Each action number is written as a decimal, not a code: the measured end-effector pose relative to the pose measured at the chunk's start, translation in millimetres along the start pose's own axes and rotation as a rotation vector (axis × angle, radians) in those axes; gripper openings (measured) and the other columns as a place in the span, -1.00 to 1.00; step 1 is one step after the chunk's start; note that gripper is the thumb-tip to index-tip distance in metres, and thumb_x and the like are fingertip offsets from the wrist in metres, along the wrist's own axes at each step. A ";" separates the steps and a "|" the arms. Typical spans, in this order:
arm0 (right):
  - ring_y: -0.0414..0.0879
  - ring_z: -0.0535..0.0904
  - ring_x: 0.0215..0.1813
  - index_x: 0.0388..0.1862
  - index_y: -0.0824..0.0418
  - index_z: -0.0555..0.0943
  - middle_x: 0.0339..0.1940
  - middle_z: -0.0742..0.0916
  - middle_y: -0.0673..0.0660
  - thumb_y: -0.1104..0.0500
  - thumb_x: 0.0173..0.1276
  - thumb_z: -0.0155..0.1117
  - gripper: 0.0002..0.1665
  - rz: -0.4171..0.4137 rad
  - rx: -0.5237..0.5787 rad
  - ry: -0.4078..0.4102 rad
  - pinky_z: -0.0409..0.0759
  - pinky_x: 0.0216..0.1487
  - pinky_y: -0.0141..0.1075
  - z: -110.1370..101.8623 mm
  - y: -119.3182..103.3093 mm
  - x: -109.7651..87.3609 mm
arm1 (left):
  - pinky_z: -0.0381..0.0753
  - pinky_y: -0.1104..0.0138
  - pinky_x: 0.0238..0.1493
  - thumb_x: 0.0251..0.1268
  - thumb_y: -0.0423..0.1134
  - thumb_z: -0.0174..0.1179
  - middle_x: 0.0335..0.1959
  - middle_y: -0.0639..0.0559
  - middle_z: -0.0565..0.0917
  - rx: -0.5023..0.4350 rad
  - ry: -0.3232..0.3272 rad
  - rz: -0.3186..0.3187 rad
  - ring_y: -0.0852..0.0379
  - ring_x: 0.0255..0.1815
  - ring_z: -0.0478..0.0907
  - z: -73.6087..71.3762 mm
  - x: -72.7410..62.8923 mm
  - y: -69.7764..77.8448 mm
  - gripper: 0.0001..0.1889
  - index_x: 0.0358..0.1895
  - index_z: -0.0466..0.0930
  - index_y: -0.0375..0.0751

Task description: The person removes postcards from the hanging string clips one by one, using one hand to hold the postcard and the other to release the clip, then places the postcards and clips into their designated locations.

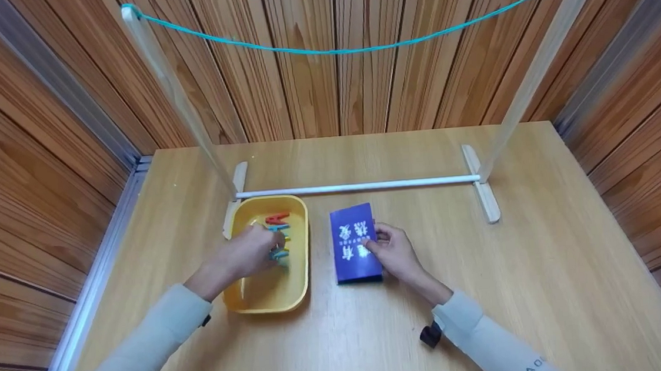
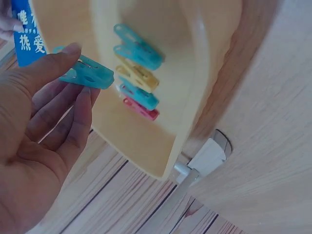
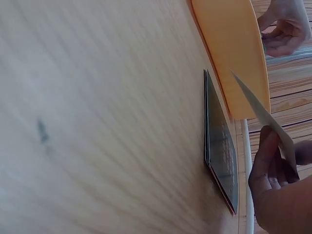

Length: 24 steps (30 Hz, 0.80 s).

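My left hand (image 1: 247, 252) is over the yellow tray (image 1: 269, 301), pinching a teal clothespin (image 2: 95, 75) between thumb and fingers. Inside the tray, several more clothespins lie in a row: a teal one (image 2: 139, 51), a yellow one (image 2: 139, 75), another teal one (image 2: 140, 96) and a red one (image 1: 277, 218). To the right of the tray, my right hand (image 1: 396, 252) grips the right edge of a blue card (image 1: 350, 219) with white characters, thumb on top. The right wrist view shows this card tilted up above a dark, thin stack of cards (image 3: 222, 146) on the table.
A stand with two pale uprights (image 1: 179, 103) and a white crossbar (image 1: 360, 187) rises behind the tray. Between the upright tops sags a teal cord (image 1: 349, 50). Wood-patterned panels (image 1: 312, 104) enclose the wooden table (image 1: 521, 288) at the back and sides.
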State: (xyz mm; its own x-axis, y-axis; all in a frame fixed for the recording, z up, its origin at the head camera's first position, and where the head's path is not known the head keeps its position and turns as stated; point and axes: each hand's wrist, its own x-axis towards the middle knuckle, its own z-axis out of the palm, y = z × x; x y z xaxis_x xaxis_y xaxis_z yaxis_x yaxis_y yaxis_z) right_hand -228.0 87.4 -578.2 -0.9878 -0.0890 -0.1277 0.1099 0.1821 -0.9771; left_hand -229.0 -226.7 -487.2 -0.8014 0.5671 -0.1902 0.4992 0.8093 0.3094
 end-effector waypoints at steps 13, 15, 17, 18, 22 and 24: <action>-0.04 0.80 -0.11 0.19 0.35 0.60 -0.02 0.84 0.32 0.39 0.43 0.32 -0.64 0.065 -0.050 0.016 0.79 -0.13 -0.25 -1.1 9.8 -2.3 | 0.75 0.28 -0.27 0.42 -0.15 0.39 -0.36 -0.09 0.78 0.253 -0.204 0.091 0.05 -0.47 0.60 13.3 10.1 12.6 -0.75 0.03 0.77 -0.21; -0.05 0.79 -0.10 0.21 0.35 0.60 0.01 0.84 0.32 0.39 0.43 0.32 -0.62 0.076 -0.047 0.014 0.80 -0.10 -0.23 -0.1 10.9 -1.2 | 0.73 0.29 -0.31 0.44 -0.16 0.37 -0.37 -0.09 0.78 0.301 -0.220 0.107 0.06 -0.50 0.57 16.4 12.2 12.7 -0.78 -0.01 0.78 -0.21; -0.05 0.79 -0.09 0.23 0.35 0.60 0.02 0.84 0.32 0.39 0.43 0.32 -0.60 0.088 -0.042 0.010 0.81 -0.08 -0.20 1.1 11.2 -0.3 | 0.74 0.28 -0.31 0.44 -0.17 0.37 -0.35 -0.10 0.79 0.342 -0.222 0.123 0.07 -0.51 0.55 19.6 13.3 12.4 -0.80 -0.03 0.79 -0.20; -0.05 0.79 -0.09 0.23 0.35 0.60 0.03 0.83 0.32 0.39 0.44 0.31 -0.60 0.093 -0.041 0.009 0.81 -0.07 -0.19 1.8 11.5 0.2 | 0.75 0.27 -0.30 0.44 -0.18 0.37 -0.34 -0.10 0.79 0.355 -0.221 0.129 0.06 -0.50 0.56 20.8 13.5 12.1 -0.80 -0.04 0.79 -0.20; -0.05 0.82 -0.17 0.21 0.42 0.60 -0.04 0.84 0.35 0.41 0.41 0.32 -0.60 0.083 -0.041 0.018 0.82 -0.14 -0.23 4.1 11.9 2.4 | 0.76 0.20 -0.39 0.41 -0.23 0.38 -0.38 -0.13 0.78 0.399 -0.171 0.167 0.04 -0.52 0.55 26.2 14.0 11.6 -0.87 -0.14 0.78 -0.21; -0.11 0.79 -0.24 0.19 0.46 0.61 -0.13 0.85 0.32 0.40 0.40 0.34 -0.61 0.066 -0.076 0.030 0.79 -0.23 -0.31 4.6 11.6 3.0 | 0.77 0.19 -0.37 0.40 -0.24 0.38 -0.39 -0.13 0.77 0.411 -0.165 0.172 0.04 -0.53 0.55 28.1 14.6 11.5 -0.88 -0.13 0.77 -0.21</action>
State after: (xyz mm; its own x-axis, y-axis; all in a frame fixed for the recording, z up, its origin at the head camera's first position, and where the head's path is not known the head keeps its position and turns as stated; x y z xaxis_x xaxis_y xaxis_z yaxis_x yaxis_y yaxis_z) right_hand -229.2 84.8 -590.7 -0.9818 -0.0452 -0.1847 0.1668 0.2607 -0.9509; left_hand -225.7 -204.9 -512.6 -0.6496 0.6877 -0.3243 0.7355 0.6764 -0.0389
